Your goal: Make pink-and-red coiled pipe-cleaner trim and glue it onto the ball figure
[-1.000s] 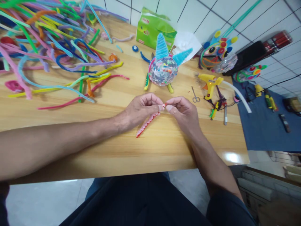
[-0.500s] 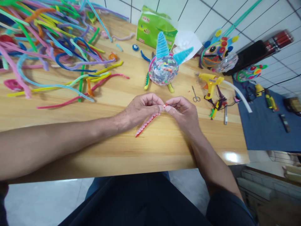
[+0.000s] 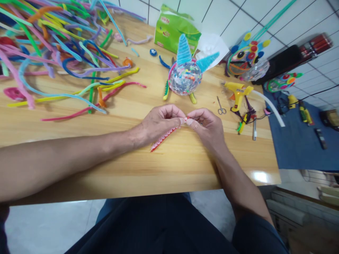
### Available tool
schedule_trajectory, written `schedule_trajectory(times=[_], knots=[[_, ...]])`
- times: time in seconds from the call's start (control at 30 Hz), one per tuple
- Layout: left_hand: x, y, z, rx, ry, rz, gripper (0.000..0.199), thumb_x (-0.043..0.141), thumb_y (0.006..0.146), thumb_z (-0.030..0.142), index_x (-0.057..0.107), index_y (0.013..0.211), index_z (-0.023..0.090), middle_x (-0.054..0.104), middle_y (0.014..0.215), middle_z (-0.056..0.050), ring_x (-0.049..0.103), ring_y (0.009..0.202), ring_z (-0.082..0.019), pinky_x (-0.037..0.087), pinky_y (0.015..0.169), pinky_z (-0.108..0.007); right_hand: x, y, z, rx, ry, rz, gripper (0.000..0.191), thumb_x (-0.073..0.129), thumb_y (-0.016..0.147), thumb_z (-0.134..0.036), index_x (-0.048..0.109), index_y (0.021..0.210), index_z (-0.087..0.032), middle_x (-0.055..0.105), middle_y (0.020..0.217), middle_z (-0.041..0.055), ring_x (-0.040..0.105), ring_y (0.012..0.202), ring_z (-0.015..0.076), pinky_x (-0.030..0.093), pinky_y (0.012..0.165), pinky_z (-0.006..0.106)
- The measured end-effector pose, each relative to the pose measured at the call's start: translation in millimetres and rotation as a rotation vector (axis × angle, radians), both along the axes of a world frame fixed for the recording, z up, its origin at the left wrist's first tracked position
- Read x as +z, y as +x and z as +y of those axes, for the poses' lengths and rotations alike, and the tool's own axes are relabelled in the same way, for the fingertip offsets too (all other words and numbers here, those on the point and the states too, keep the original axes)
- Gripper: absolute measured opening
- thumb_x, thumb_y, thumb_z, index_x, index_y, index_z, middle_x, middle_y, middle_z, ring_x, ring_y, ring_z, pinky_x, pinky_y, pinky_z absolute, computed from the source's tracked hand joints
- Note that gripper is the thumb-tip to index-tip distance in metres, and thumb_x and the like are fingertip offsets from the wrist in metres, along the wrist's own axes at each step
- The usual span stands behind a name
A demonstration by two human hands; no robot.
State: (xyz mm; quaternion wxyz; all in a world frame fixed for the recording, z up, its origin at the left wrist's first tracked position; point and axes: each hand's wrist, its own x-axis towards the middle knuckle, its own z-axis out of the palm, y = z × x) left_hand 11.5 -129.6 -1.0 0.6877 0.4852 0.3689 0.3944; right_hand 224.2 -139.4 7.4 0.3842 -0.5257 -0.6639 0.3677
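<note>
Near the middle of the wooden table (image 3: 127, 165), my left hand (image 3: 165, 121) pinches one end of a red-and-pink scalloped strip (image 3: 162, 140) between thumb and forefinger. My right hand (image 3: 208, 125) meets it fingertip to fingertip, closed on the same end. The strip's free part slants down and left below my left hand. What lies right between the fingertips is mostly hidden. Just beyond my hands stands a clear round container (image 3: 185, 77) with colourful bits inside and two light-blue pipe-cleaner ears (image 3: 184, 51).
Many pipe cleaners (image 3: 66, 67) heap at the left. Behind are a green tissue pack (image 3: 176, 30) and a blue button (image 3: 153, 52). Plier handles (image 3: 166, 91) poke from beside the container. At right lie small scissors (image 3: 221, 107), a yellow glue gun (image 3: 238, 93), a pen (image 3: 254, 129) and decorated figures (image 3: 242, 56).
The strip's free end has swung slightly left and up. Both hands keep the same pinch at nearly the same spot.
</note>
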Motion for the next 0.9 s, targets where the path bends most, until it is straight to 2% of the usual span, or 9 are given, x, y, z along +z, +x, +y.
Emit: schedule_trajectory(times=[0.23,0.63,0.9], knots=[[0.5,0.0,0.0,0.005,0.023,0.009,0.024,0.089,0.082,0.035,0.073,0.088,0.019,0.065,0.071,0.003,0.053,0.065,-0.01,0.043,0.062,-0.025,1.5,-0.3,-1.0,0.006,0.014,0.009,0.014,0.085,0.088,-0.036,0.077,0.092,-0.026,0.08,0.086,-0.0022,0.068,0.076,0.0147,0.051,0.072,0.033],[-0.6,0.9,-0.4,0.022,0.026,-0.006,0.022,0.088,0.083,0.034,0.073,0.088,0.019,0.067,0.074,0.003,0.058,0.069,-0.012,0.048,0.068,-0.027,3.3,-1.6,-2.2,0.029,0.015,-0.004,0.012,0.083,0.089,-0.036,0.077,0.094,-0.027,0.08,0.086,-0.002,0.068,0.077,0.0157,0.052,0.074,0.034],[-1.3,0.3,0.0,0.013,0.036,0.01,0.024,0.089,0.081,0.037,0.074,0.087,0.019,0.068,0.073,0.002,0.057,0.068,-0.012,0.047,0.065,-0.025,4.2,-0.8,-2.9,0.025,-0.002,-0.019,0.017,0.085,0.089,-0.04,0.076,0.094,-0.027,0.079,0.087,-0.0016,0.068,0.078,0.016,0.054,0.074,0.034]])
